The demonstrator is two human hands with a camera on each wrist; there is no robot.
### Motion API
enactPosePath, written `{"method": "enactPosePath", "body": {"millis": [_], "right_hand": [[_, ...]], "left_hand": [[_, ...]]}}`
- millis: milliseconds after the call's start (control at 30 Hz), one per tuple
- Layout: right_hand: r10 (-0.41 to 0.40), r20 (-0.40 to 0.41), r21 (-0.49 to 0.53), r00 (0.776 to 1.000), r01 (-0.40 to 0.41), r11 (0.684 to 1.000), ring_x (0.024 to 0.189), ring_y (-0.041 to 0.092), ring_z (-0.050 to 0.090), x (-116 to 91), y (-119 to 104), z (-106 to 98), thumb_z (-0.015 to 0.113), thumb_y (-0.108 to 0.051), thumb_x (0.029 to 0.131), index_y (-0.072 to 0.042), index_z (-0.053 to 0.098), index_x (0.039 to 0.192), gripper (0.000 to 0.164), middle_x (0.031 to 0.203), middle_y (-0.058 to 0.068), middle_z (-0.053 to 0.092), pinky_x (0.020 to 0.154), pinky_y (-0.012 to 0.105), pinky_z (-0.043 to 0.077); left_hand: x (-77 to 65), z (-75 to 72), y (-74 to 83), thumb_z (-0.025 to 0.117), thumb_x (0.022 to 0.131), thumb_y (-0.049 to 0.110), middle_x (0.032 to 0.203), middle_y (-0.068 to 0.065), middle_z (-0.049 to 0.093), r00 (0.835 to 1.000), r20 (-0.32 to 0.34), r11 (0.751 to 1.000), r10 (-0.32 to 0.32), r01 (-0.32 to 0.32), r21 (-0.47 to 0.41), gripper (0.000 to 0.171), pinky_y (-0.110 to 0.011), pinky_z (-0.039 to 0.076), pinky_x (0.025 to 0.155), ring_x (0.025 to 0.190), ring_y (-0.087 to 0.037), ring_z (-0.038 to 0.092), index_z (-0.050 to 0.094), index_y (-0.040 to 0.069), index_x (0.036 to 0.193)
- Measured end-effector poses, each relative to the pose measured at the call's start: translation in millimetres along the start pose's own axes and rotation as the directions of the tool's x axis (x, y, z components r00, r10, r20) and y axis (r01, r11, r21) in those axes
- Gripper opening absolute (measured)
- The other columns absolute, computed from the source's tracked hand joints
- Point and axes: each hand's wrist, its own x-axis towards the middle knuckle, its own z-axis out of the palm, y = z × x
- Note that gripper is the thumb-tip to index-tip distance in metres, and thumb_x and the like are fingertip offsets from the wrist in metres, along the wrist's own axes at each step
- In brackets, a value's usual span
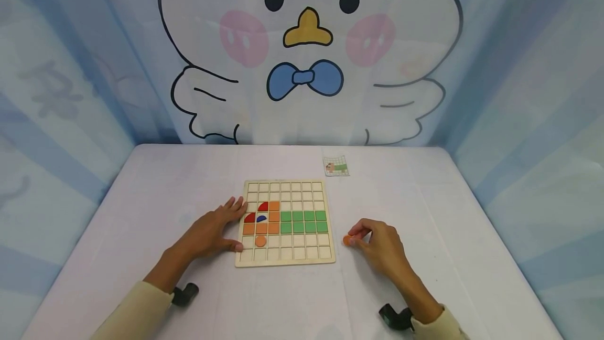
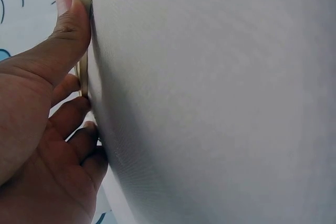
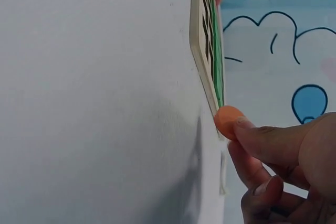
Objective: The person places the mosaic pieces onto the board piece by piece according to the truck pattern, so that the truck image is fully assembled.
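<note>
A wooden grid board (image 1: 285,263) lies on the white table, with green squares (image 1: 303,221), orange squares (image 1: 273,216), red quarter-round pieces (image 1: 263,206), a blue half-round piece (image 1: 261,219) and one orange disc (image 1: 260,241) in its cells. My left hand (image 1: 214,230) rests at the board's left edge, fingers spread and thumb at the lower corner area; the left wrist view shows the thumb (image 2: 68,24) against the rim. To the right of the board, my right hand (image 1: 379,243) pinches another orange disc (image 3: 229,122) between thumb and fingertips, just above the table.
Behind the board's right corner lies a small picture card (image 1: 336,166) with a gridded green and orange drawing. A curtain (image 1: 306,114) with a cartoon bird hangs along the table's back edge, and patterned curtains flank both sides.
</note>
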Motion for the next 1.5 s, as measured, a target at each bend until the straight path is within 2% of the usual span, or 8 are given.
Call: {"method": "enactPosePath", "body": {"millis": [467,733,867,1167,1500], "right_hand": [[-0.060,0.030,0.077,0.998,0.058,0.995,0.062,0.012,0.049,4,-29,25,0.093,-0.018,0.081,-0.026,0.076,0.084,0.019,0.074,-0.013,0.066,0.052,0.023,0.034],[-0.124,0.053,0.095,0.991,0.119,0.988,0.071,0.008,0.057,6,-42,38,0.091,-0.012,0.083,-0.025,0.075,0.085,0.021,0.074,-0.015,0.066,0.058,0.023,0.042],[-0.139,0.052,0.086,0.989,0.134,0.987,0.073,0.006,0.058,7,-46,43,0.091,-0.014,0.083,-0.024,0.075,0.085,0.019,0.073,-0.015,0.066,0.061,0.024,0.043],[-0.140,0.078,0.048,0.987,0.137,0.989,0.074,0.008,0.058,12,-49,47,0.088,-0.015,0.088,-0.022,0.076,0.087,0.013,0.073,-0.012,0.066,0.060,0.025,0.043],[-0.122,0.089,0.049,0.988,0.118,0.992,0.071,0.007,0.058,16,-49,50,0.090,-0.020,0.086,-0.025,0.077,0.082,0.014,0.069,-0.013,0.067,0.058,0.027,0.042]], "left_hand": [[-0.9,-0.3,2.1,0.090,0.080,0.044,0.175,-0.015,0.026,1.000,0.003,1.000,-0.014,0.014,0.002,0.107,-0.072,0.029,0.125,0.163,-0.044,0.021,0.034,0.014,0.166],[-0.7,-0.1,1.3,0.090,0.080,0.045,0.175,-0.014,0.027,1.000,0.000,1.000,-0.008,0.008,0.003,0.107,-0.071,0.029,0.125,0.164,-0.044,0.021,0.034,0.014,0.166],[-0.6,-0.1,1.5,0.090,0.080,0.045,0.175,-0.014,0.027,1.000,-0.003,1.000,-0.006,0.006,0.009,0.108,-0.071,0.030,0.125,0.164,-0.044,0.021,0.034,0.014,0.166],[-0.8,-1.7,2.9,0.090,0.080,0.044,0.175,-0.014,0.026,1.000,0.001,1.000,-0.010,0.010,0.004,0.107,-0.072,0.029,0.125,0.163,-0.045,0.021,0.034,0.013,0.166],[0.0,-1.0,2.3,0.090,0.080,0.046,0.175,-0.014,0.026,1.000,0.007,1.000,-0.021,0.021,0.012,0.107,-0.072,0.029,0.125,0.163,-0.046,0.021,0.034,0.014,0.166]]}}
